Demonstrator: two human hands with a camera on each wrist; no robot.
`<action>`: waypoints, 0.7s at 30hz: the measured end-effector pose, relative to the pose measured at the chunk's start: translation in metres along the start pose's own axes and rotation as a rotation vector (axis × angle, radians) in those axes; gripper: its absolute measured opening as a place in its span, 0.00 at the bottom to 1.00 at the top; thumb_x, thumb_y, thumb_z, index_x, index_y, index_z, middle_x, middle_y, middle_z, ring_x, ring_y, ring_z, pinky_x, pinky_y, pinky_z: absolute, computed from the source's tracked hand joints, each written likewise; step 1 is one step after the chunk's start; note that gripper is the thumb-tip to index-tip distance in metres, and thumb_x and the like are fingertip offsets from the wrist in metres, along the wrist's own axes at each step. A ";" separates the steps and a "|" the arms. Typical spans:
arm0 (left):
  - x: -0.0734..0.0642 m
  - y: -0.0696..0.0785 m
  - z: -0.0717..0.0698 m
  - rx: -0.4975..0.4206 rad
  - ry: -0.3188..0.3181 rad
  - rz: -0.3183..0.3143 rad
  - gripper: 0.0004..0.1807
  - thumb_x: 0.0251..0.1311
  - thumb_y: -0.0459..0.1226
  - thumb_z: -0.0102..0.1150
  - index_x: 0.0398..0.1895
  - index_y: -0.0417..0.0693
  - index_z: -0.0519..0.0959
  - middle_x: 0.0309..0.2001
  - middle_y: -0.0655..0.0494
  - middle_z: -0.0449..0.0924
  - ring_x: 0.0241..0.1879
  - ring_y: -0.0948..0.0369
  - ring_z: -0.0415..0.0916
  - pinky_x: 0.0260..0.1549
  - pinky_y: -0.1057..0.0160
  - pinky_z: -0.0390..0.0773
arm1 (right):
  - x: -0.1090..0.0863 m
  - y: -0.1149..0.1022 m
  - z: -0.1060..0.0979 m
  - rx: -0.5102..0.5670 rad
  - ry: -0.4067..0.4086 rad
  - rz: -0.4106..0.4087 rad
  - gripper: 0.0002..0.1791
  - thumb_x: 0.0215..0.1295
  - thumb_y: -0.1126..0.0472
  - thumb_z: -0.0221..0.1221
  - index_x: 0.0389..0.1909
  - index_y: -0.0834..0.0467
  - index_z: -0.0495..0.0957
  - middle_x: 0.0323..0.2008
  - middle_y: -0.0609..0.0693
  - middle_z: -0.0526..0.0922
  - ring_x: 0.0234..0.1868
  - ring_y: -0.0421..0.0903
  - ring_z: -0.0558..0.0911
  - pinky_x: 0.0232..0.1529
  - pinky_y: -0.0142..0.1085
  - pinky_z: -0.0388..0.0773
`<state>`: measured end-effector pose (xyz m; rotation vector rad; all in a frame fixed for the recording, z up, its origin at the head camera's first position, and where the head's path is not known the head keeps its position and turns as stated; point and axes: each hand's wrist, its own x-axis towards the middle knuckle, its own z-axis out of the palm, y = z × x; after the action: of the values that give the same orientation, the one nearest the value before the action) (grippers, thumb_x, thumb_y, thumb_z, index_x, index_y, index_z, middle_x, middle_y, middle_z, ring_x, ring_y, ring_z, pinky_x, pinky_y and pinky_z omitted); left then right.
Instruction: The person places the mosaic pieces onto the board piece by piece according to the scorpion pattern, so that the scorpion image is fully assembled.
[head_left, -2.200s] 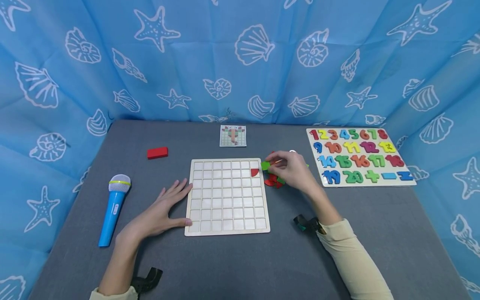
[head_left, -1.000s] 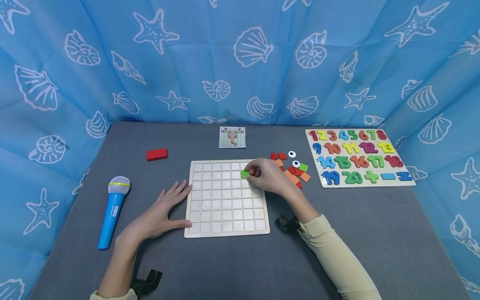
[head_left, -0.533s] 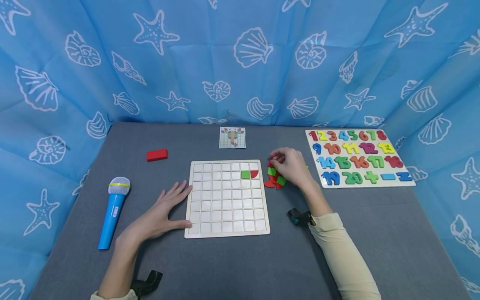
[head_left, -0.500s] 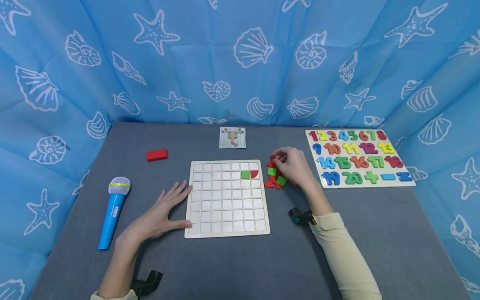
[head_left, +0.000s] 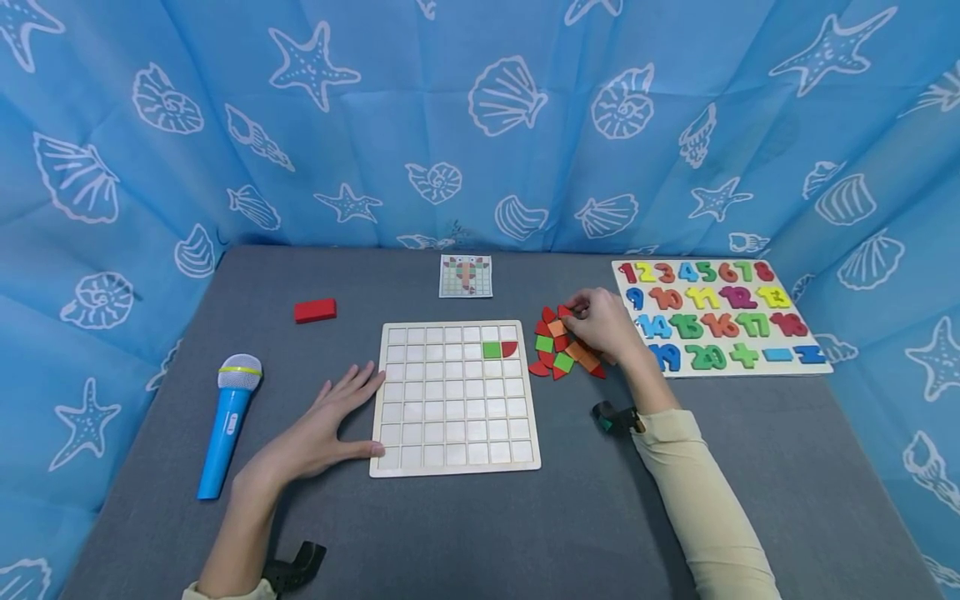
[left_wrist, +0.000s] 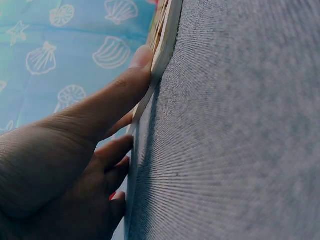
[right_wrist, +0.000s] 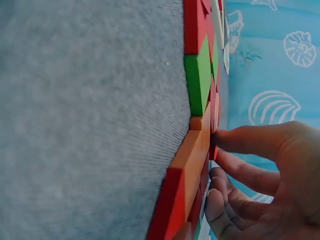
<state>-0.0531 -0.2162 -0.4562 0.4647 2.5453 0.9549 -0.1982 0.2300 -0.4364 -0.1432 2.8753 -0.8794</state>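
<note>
A white gridded board [head_left: 455, 417] lies mid-table, with a green square tile [head_left: 491, 350] and a red quarter-round tile [head_left: 510, 348] side by side in its upper right cells. My left hand [head_left: 318, 433] rests spread along the board's left edge; in the left wrist view the thumb [left_wrist: 142, 57] touches the rim. Right of the board is a loose pile of red, green and orange tiles [head_left: 545, 343]. Over its far side my right hand [head_left: 607, 325] pinches a red tile [right_wrist: 213, 151] between thumb and index finger, its other fingers curled. The hand hides part of the pile.
A small pattern card [head_left: 466, 277] lies behind the board. To the right stands a number puzzle board [head_left: 723, 317], its near left corner close to my right hand. A red block [head_left: 315, 311] and a blue toy microphone [head_left: 228, 429] lie on the left.
My right hand set the green square tile beside the red quarter-round one on the board, then returned to the pile and shifted right across it. The left hand has stayed at the board's edge.
</note>
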 end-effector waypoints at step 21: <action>0.000 0.001 0.000 0.003 0.002 0.001 0.60 0.58 0.56 0.80 0.89 0.53 0.56 0.90 0.40 0.47 0.89 0.34 0.37 0.82 0.21 0.38 | -0.009 -0.023 0.003 0.143 0.057 -0.139 0.09 0.76 0.66 0.64 0.50 0.65 0.86 0.44 0.63 0.91 0.42 0.56 0.90 0.46 0.45 0.89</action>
<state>-0.0534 -0.2156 -0.4553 0.4659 2.5487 0.9520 -0.1872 0.2106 -0.4256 -0.3116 2.8693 -1.1282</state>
